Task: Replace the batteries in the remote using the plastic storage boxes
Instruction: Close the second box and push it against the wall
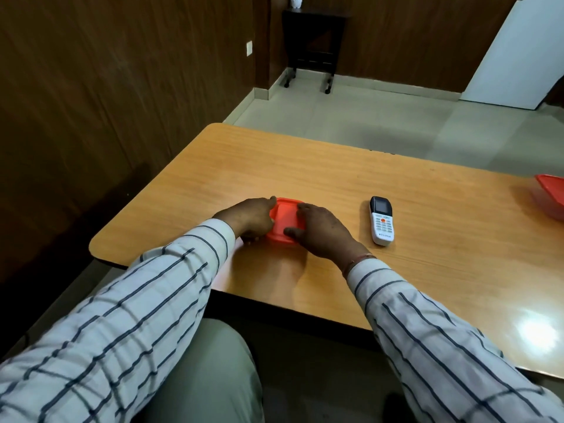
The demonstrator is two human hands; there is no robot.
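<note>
A small plastic storage box with a red lid point(284, 219) stands near the front left of the wooden table point(335, 178). My left hand point(248, 218) grips its left side, fingers curled around the edge. My right hand point(320, 232) lies over the lid's right side, thumb on the front of the lid. The box's body is mostly hidden by both hands. A white remote point(381, 221) with a dark screen lies face up just right of my right hand. A second red-lidded plastic box point(551, 196) sits at the table's far right edge, partly cut off.
The table's left edge and rounded corner lie close to the box. A brown wall panel is on the left. A small dark wheeled stand point(311, 41) is on the tiled floor beyond. My lap is under the near edge.
</note>
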